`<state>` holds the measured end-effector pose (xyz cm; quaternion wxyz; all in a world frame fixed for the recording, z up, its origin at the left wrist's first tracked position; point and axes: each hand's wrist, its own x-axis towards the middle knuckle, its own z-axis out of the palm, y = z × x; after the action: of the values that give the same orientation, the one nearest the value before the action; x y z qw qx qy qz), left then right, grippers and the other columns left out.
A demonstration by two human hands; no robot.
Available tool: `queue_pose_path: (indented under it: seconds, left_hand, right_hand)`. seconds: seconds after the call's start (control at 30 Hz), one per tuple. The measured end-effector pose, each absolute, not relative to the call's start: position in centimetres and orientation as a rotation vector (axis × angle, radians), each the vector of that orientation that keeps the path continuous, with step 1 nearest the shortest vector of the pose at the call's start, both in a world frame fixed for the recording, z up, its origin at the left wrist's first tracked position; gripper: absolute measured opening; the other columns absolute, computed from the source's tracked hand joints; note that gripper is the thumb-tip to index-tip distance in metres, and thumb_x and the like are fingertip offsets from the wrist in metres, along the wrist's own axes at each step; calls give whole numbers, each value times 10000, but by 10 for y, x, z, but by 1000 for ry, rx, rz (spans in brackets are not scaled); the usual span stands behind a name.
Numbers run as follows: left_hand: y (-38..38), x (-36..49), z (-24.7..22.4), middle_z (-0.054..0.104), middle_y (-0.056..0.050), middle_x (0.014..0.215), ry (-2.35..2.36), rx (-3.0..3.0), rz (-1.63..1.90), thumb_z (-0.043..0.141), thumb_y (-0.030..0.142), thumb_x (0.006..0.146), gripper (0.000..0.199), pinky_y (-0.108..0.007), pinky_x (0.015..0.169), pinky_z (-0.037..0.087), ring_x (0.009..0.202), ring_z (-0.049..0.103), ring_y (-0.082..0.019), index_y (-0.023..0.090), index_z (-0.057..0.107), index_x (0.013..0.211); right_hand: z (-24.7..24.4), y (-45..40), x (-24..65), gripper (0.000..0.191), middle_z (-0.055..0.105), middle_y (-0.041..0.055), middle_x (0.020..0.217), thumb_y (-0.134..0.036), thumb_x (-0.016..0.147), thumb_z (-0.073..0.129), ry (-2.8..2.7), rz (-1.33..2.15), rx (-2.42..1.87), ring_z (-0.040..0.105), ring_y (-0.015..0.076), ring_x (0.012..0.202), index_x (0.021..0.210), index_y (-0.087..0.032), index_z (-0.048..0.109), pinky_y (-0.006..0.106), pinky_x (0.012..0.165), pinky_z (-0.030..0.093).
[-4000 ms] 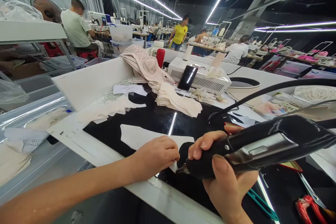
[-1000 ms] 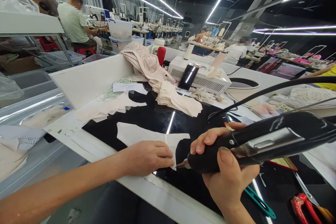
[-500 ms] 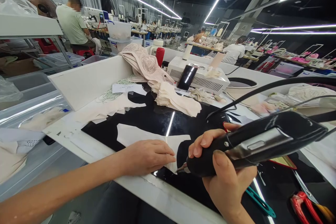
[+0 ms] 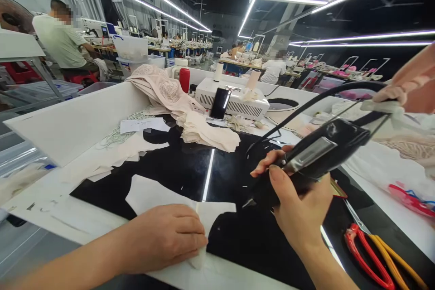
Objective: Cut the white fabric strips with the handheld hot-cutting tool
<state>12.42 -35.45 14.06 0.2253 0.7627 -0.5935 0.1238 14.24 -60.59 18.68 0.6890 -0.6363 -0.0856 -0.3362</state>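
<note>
My left hand [image 4: 166, 238] lies palm down, fingers together, on a white fabric piece [image 4: 152, 192] near the front edge of the glossy black board [image 4: 238, 240]. In my right hand [image 4: 295, 190] is a black handheld tool [image 4: 326, 149], its thin metal tip pointing down-left just above the board, apart from the fabric. A black cable [image 4: 306, 102] runs off the tool. Whether the left fingers pinch the fabric cannot be made out.
Another person's hand [image 4: 397, 93] is at the right near the tool's cord. Scissors [image 4: 369, 253] lie at front right. Stacked fabric pieces [image 4: 210, 131], a phone [image 4: 220, 103] and a white box [image 4: 204, 93] stand behind. A white panel [image 4: 68, 122] borders the left.
The tool tip has moved away from the fabric, to the right. Another person's hand has come in at the right. The view has shifted right, and the teal tool is no longer visible.
</note>
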Motion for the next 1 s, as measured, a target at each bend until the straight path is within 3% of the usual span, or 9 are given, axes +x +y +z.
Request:
queue_pose_path:
  seconds: [0.27,0.5,1.0]
  left_hand:
    - [-391,155,132,708,-62,1057,-1665,2160,480,603,129,1050,164,-382,990,590,983,669,-207,112,658,1204]
    - [-408,167,120,675,-48,1104,-1617,2284,417,867,248,889,432,-373,906,625,981,675,-224,161,661,1258]
    - [-401,163,116,690,-46,1171,-1539,2245,348,698,165,999,261,-400,947,631,1066,671,-241,189,680,1258]
  right_hand:
    - [178,-602,151,403,662,-29,864,-356,896,837,-323,-706,-1295,646,140,635,1190,-267,576,290,602,576]
    - [174,-601,152,373,665,-31,884,-288,907,801,-329,-711,-1286,650,134,633,1204,-281,577,287,595,571]
    - [173,-599,148,384,660,-19,886,-279,914,793,-340,-682,-1265,647,136,652,1222,-267,565,285,605,566]
